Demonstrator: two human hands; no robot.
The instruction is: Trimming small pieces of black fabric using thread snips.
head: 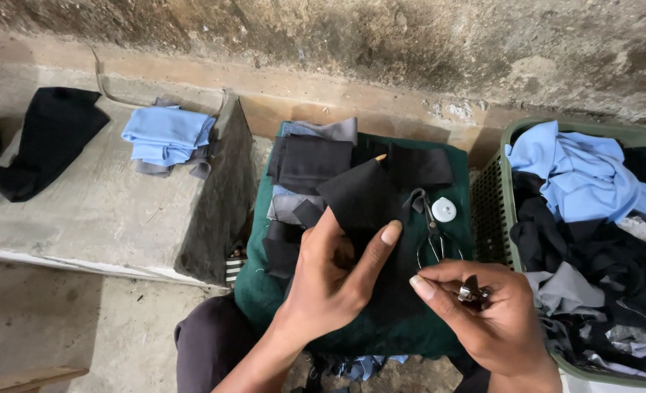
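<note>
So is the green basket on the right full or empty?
Full. The green basket is heaped to its rim with a light blue garment and dark and grey fabric pieces.

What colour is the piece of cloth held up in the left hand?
Black. The cloth piece pinched by the left hand shows best in the head view.

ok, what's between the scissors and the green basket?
In the head view, only the white round tape measure lies between the scissors and the green basket; the rest of the stretch is bare green cloth.
</note>
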